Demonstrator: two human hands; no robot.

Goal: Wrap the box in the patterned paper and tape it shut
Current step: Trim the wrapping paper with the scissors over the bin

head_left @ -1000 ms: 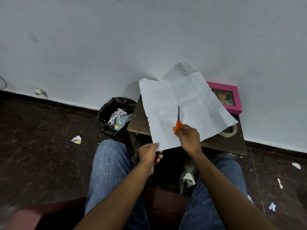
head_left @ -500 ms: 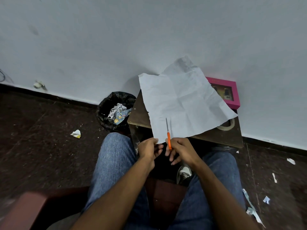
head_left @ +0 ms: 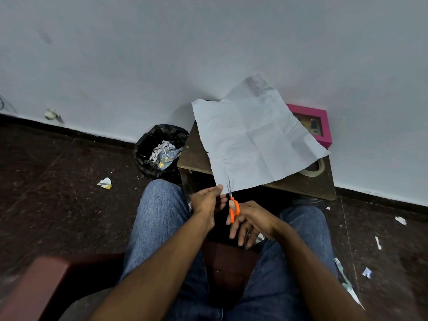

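Note:
A creased sheet of wrapping paper (head_left: 252, 140) lies white side up over a small brown table (head_left: 194, 156), leaning against the wall. My left hand (head_left: 208, 200) pinches its near left corner. My right hand (head_left: 250, 221) holds orange-handled scissors (head_left: 233, 205), whose blades sit slightly apart at the paper's near edge. A pink box (head_left: 320, 126) with a window lid rests at the back right of the table, partly under the paper. A roll of clear tape (head_left: 312, 169) peeks out beneath the paper's right corner.
A black bin (head_left: 159, 150) with paper scraps stands left of the table. Paper scraps (head_left: 105, 183) litter the dark floor on both sides. My jeans-clad knees (head_left: 162, 214) sit close to the table's front, on a reddish seat (head_left: 46, 281).
My right hand pulled the scissors back from the middle of the sheet to its near edge. The left hand kept its grip on the corner.

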